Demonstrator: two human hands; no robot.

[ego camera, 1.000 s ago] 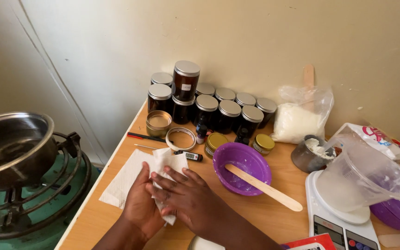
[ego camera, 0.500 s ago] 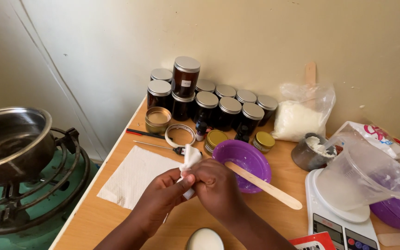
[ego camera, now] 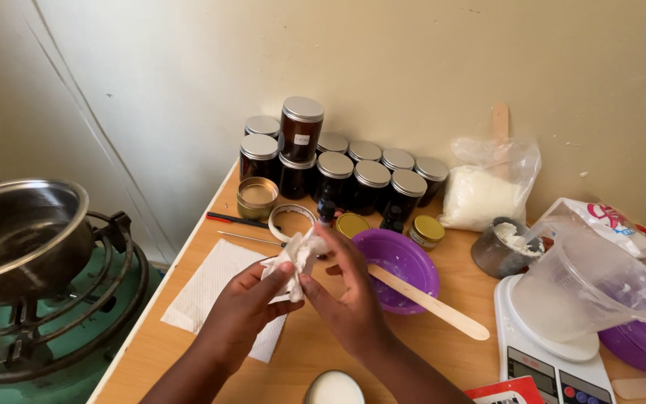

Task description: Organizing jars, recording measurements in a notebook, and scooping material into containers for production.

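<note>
Both of my hands hold a crumpled white paper towel (ego camera: 295, 256) above the wooden table (ego camera: 315, 352). My left hand (ego camera: 244, 310) grips its lower left part and my right hand (ego camera: 345, 295) pinches it from the right. A flat white paper towel (ego camera: 207, 288) lies under my left hand. Just right of my hands stands a purple bowl (ego camera: 405, 258) with a wooden stick (ego camera: 431, 303) resting across its rim.
Several dark jars with silver lids (ego camera: 353, 168) stand against the wall. A bag of white flakes (ego camera: 484, 191), a metal cup (ego camera: 499, 247), a clear jug (ego camera: 588, 288) on a white scale (ego camera: 540, 359) sit right. A steel pot (ego camera: 16, 236) rests on a green burner at left.
My hands lifted a paper towel off the table, crumpled it and raised it toward the purple bowl. The flat sheet beneath is now uncovered.
</note>
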